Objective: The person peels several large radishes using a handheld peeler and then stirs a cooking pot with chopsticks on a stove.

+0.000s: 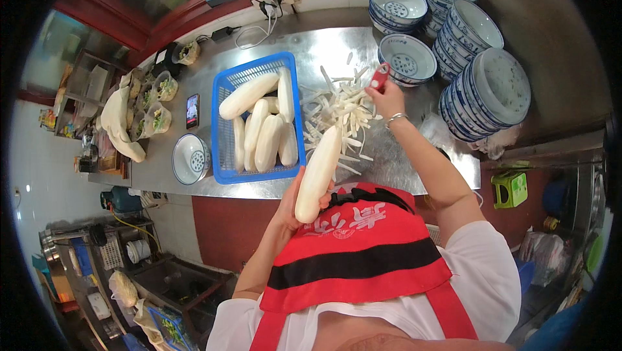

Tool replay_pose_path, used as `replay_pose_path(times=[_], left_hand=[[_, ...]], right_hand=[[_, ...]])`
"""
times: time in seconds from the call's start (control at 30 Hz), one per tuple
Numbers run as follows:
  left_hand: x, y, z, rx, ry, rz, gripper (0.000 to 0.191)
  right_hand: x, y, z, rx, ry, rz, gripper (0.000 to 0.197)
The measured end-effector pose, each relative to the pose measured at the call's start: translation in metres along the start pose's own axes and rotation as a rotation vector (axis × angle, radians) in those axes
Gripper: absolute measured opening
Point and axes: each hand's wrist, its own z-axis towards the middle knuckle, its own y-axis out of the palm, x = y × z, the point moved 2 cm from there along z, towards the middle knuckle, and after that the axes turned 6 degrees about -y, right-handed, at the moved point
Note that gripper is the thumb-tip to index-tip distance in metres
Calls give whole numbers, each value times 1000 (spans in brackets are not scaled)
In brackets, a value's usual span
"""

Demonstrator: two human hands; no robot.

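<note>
My left hand [290,200] holds a long white peeled radish [318,176] from below, near the table's front edge. In my right hand [387,100] is a red-handled peeler [380,76], held up beyond the radish and apart from it. Beneath and between the hands lies a loose heap of pale peel strips [347,108] on the steel table. A blue plastic basket [217,132] stands just left of the peel, with several more pale peeled radishes [267,144] inside it. The peeler's blade is too small to make out.
Stacks of blue-and-white bowls [478,79] stand at the right and back right. Left of the basket are a single bowl [191,159], a phone [193,110] and several plastic tubs [158,118] of chopped greens. A white cable [265,30] lies at the back of the steel table [243,189].
</note>
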Motion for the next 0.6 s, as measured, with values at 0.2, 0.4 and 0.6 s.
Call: replay_pose_path(times=[0.2,0.4,0.6], left_hand=[[9,16,1,200,42,-153,57],[4,0,-4,15,10,-50,62],[4,-4,-10,26,-6,241,58]], right_hand=[[-115,0,-93,-369,-119,638,29],[-71,32,-65,-414,190,764,32],[-41,-9,-15,49,-120,41,35]])
